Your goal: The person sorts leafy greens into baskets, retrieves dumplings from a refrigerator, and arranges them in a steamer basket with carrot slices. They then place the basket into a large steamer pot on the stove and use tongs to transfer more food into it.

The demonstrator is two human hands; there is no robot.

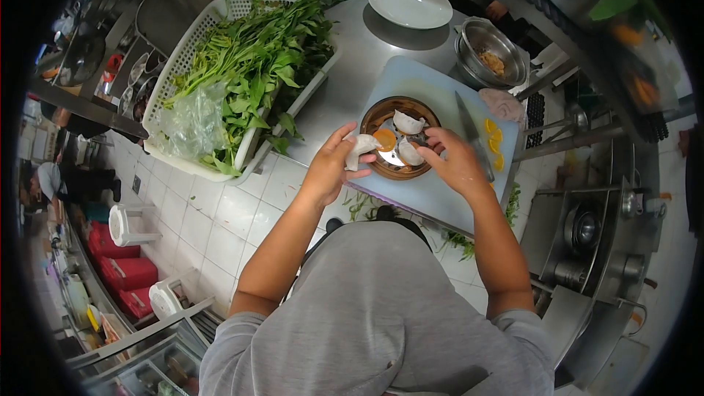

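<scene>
A round bamboo steamer (pixel 370 119) stands on the pale blue cutting board (pixel 455 183). Inside it lie a white dumpling (pixel 408 122) at the top, another dumpling (pixel 410 152) at the lower right and an orange round slice (pixel 384 139). At the steamer's left edge, my left hand (pixel 341 158) is closed on a third white dumpling (pixel 361 149). My right hand (pixel 456 160) is over the steamer's right rim, fingers bent, its fingertips close beside the lower right dumpling; whether they touch it is unclear.
A knife (pixel 473 132) and orange slices (pixel 494 144) lie on the board's right side. Leafy greens (pixel 257 59) and a plastic bag (pixel 192 121) fill a white basket (pixel 165 88) at left. Behind are a white plate (pixel 410 4) and metal bowls (pixel 477 33).
</scene>
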